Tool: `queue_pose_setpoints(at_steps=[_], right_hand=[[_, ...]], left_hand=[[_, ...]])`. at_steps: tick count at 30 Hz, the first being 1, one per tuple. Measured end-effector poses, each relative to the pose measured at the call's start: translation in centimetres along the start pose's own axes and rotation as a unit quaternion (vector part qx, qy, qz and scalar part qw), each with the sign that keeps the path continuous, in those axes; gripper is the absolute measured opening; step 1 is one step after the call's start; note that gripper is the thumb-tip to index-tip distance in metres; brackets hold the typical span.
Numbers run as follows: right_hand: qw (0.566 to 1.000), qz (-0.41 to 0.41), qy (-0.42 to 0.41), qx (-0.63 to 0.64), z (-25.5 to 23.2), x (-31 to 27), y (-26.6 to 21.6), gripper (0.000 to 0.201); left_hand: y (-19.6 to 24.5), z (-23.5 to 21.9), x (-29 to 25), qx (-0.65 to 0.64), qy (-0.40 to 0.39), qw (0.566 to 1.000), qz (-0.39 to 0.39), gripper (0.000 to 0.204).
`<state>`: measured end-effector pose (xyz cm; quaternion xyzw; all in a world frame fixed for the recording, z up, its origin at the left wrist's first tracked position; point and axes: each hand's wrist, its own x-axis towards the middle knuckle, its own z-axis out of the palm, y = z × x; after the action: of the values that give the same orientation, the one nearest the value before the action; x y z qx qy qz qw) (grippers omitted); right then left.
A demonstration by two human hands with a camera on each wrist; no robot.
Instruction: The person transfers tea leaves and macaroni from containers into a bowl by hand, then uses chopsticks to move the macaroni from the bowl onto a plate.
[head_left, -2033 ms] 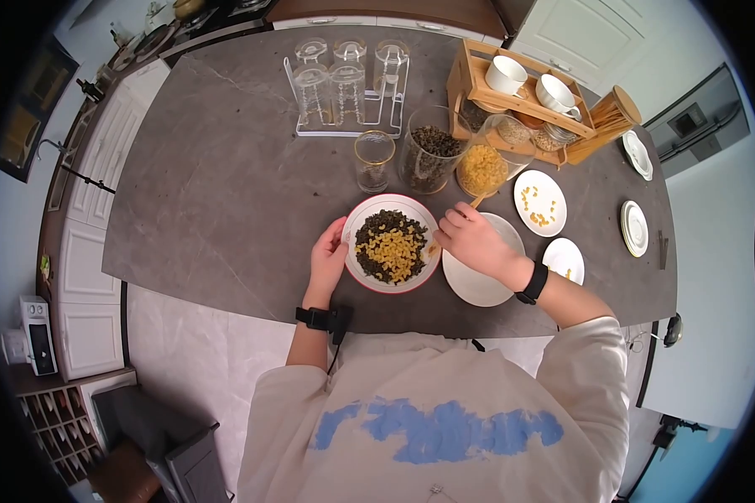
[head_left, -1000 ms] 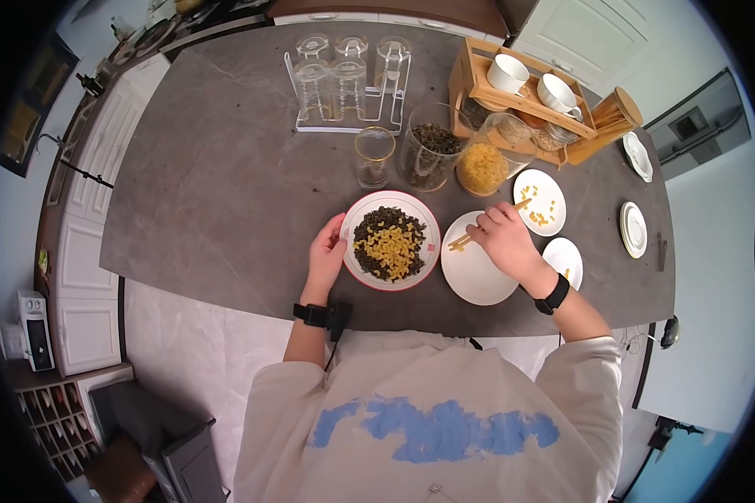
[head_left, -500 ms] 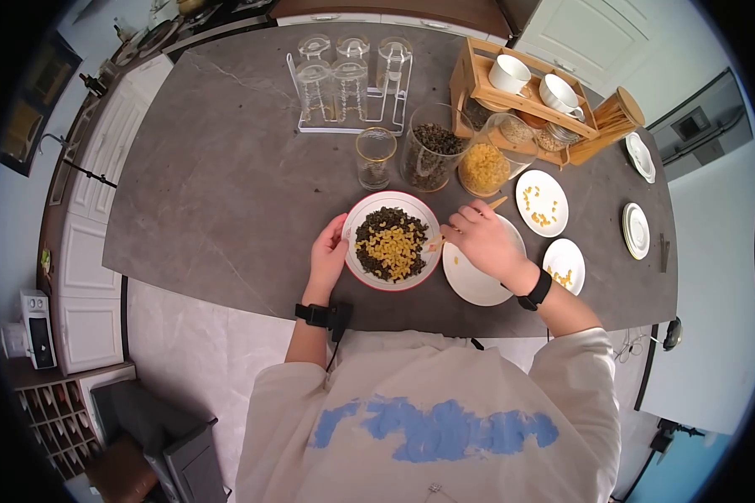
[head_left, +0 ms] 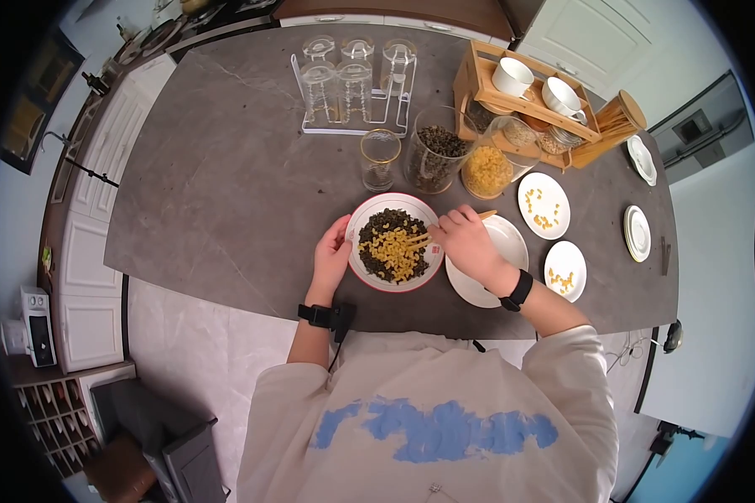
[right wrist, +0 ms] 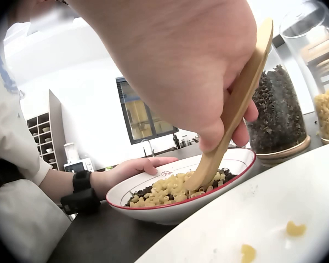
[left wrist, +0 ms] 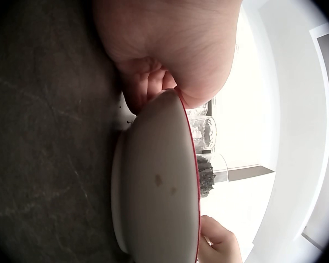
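Observation:
In the head view, a white bowl with a red rim holds dark dried bits topped with yellow macaroni. My left hand grips its left side, thumb at the rim and fingers against the outer wall. Wooden tongs are in my right hand, their handle end sticking out past the fingers. In the right wrist view the tong tips dip into the macaroni. Below that hand lies a white plate; a couple of macaroni pieces show on it in the right wrist view.
Two small plates with scattered macaroni stand to the right. Behind the bowl are an empty glass, a jar of dark bits and a jar of macaroni. Farther back stand a glass rack and a wooden cup shelf.
The tongs went from the bowl out over the plate, then back left to the bowl, their tips now in the macaroni. More macaroni shows on the plate nearest the edge. My left hand stays put.

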<state>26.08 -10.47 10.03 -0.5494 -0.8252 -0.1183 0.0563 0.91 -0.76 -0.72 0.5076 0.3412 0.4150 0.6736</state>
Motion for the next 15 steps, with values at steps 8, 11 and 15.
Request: queue_pose_setpoints(at_steps=[8,11,15], right_hand=[[1.0,0.018,0.02,-0.003,-0.4,-0.7,0.2,0.016],[0.999,0.042,0.023,-0.014,-1.2,-1.7,1.0,0.016],[0.997,0.073,0.002,-0.029,-2.1,-3.4,2.0,0.018]], left_hand=[[-0.1,0.0,-0.1,-0.007,0.0,1.0,0.008,0.047],[-0.1,0.0,-0.1,-0.005,0.0,1.0,0.005,0.047],[-0.2,-0.1,-0.1,0.002,-0.002,1.0,0.006,0.047]])
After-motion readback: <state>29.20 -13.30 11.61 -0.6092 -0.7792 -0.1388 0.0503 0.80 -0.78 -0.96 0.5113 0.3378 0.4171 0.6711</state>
